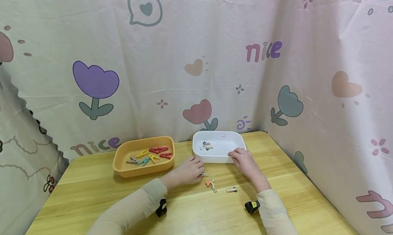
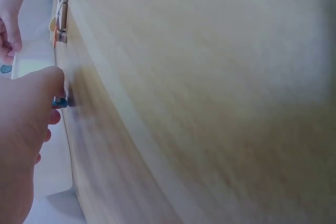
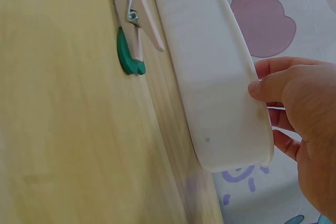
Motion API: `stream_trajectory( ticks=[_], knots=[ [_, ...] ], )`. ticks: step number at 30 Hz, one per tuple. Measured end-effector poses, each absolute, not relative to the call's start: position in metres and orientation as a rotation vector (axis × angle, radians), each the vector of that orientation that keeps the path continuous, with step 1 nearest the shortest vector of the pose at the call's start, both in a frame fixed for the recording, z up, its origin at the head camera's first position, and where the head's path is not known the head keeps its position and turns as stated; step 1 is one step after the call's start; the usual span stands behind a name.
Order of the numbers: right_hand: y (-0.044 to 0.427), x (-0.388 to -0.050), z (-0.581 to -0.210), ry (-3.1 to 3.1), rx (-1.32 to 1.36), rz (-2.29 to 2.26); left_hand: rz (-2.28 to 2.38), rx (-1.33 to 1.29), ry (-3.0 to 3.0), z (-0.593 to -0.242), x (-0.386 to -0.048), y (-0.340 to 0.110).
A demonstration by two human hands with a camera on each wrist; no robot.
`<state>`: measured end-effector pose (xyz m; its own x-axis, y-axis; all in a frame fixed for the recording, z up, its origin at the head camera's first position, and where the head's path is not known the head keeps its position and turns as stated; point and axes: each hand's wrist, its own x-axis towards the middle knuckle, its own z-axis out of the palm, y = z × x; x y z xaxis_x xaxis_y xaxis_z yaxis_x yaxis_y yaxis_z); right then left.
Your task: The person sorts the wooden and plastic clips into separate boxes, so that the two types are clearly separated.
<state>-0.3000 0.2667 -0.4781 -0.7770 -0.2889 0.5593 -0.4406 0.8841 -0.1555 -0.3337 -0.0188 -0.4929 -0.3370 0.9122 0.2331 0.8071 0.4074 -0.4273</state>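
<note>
My left hand (image 1: 188,170) pinches a small wooden clothespin (image 1: 204,174) just above the table, in front of the white tray (image 1: 225,145). Close up in the left wrist view, a blue piece shows on that clothespin (image 2: 60,101) under the thumb. My right hand (image 1: 244,161) grips the tray's near right rim, thumb outside and fingers over the edge, as the right wrist view also shows. Several small clothespins (image 1: 209,148) lie in the tray's left part. Before the tray, a clothespin with an orange heart (image 1: 207,183) and one with a green piece (image 3: 129,51) lie on the table.
On the left stands a yellow-orange bin (image 1: 121,166) with red, yellow, teal and grey clips (image 1: 143,161) in it. The wooden table (image 1: 196,214) meets patterned cloth (image 1: 221,74) at the back and right side.
</note>
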Motion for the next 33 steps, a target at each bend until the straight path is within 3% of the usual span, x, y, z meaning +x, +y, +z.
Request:
stream_trajectory(
  ticks=[33],
  knots=[
    [0.266, -0.299, -0.476, -2.505, 0.533, 0.383, 0.227, -1.315, -2.02, -0.433, -0.362, -0.007]
  ],
)
